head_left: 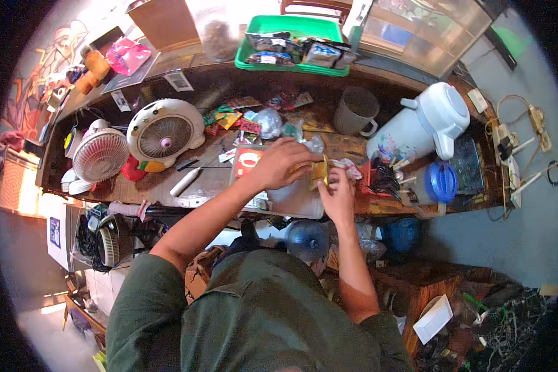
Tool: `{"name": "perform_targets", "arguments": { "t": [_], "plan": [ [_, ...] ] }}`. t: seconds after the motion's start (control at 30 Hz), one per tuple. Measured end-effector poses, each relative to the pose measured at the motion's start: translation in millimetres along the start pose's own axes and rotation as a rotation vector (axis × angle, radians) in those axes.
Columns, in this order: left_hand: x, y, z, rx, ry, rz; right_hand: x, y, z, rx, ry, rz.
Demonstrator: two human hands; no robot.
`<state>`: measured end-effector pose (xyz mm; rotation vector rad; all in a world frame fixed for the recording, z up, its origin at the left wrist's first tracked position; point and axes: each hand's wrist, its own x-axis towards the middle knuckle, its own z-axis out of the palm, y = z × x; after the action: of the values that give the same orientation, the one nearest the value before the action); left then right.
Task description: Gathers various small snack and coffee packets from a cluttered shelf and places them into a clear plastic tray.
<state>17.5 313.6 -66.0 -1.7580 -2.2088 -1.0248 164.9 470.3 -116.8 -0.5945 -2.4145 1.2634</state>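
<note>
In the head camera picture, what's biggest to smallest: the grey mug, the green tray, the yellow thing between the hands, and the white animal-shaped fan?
1. green tray
2. white animal-shaped fan
3. grey mug
4. yellow thing, though it's partly covered, so only its visible part is ranked.

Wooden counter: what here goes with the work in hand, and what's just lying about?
Seemingly in the work:
small yellow packet, at the fingertips of the left hand and right hand
perhaps the flat translucent plastic piece below

Seemingly just lying about:
white animal-shaped fan
floral vacuum flask
grey mug
green tray
</note>
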Motion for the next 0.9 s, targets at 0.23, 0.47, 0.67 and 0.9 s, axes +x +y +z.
{"name": "perform_targets", "arguments": {
  "t": [0.23,0.47,0.67,0.9],
  "plan": [
    [-84,-60,-51,-0.219,0.411,-0.555,-16,-20,1,-0.045,0.171,-0.298],
    [-115,-163,-36,0.246,0.127,-0.563,-9,-45,17,0.015,0.149,-0.305],
    [-122,-185,-28,0.395,-0.188,-0.630,4,-83,46,0.218,0.119,-0.241],
    [-109,-127,-87,-0.300,0.331,-0.515,18,-104,80,0.820,0.085,0.083]
  ]
}}
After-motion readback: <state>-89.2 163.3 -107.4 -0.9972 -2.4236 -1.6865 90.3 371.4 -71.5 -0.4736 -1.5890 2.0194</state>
